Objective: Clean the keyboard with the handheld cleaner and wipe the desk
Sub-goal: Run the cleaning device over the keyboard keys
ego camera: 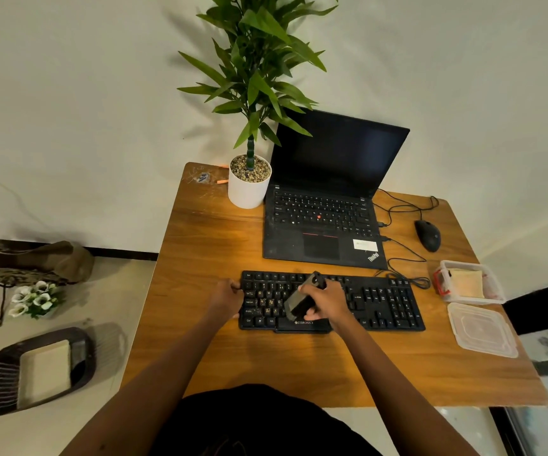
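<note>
A black keyboard (pixel 381 301) lies across the middle of the wooden desk (pixel 207 245). My left hand (pixel 226 299) grips the keyboard's left end. My right hand (pixel 327 301) holds a grey and black handheld cleaner (pixel 300 297) tilted over the left-middle keys, its lower end down on the keys. My fingers hide part of the cleaner's body and the keys beneath.
An open black laptop (pixel 325 205) stands behind the keyboard, with a white potted plant (pixel 249 189) to its left and a wired mouse (pixel 428 235) to its right. A clear box holding a cloth (pixel 470 284) and its lid (pixel 481 329) sit at the desk's right edge. A basket (pixel 35 370) is on the floor.
</note>
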`<state>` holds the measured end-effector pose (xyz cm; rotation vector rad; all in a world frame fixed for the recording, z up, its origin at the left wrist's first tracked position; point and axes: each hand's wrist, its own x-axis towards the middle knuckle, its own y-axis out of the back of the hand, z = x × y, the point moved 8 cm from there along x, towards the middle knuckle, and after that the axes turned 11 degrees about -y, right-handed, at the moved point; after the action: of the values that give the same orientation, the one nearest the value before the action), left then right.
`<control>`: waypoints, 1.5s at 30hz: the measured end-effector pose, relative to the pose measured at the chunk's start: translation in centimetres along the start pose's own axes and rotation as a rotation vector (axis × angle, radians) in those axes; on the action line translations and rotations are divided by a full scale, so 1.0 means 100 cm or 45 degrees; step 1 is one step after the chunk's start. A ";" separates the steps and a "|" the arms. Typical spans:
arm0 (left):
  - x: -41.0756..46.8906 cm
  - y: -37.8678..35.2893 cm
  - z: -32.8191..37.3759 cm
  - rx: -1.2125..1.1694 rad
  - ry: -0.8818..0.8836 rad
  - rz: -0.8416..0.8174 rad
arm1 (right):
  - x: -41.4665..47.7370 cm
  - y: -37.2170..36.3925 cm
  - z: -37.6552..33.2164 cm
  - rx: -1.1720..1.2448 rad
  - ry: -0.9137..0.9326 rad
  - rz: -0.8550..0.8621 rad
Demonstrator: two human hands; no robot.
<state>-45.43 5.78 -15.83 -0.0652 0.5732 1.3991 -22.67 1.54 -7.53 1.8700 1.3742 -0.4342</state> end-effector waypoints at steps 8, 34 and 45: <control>-0.002 -0.002 0.002 0.011 0.010 0.007 | -0.003 -0.002 0.000 -0.101 0.029 0.062; -0.001 -0.002 -0.003 -0.005 0.050 0.008 | 0.002 0.009 0.000 0.064 -0.015 0.139; -0.003 -0.002 0.001 0.026 0.042 0.022 | -0.003 -0.015 -0.014 -0.042 0.104 -0.029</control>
<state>-45.23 5.51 -15.68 -0.0674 0.6164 1.4106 -24.42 2.56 -6.94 1.8655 1.4492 -0.3477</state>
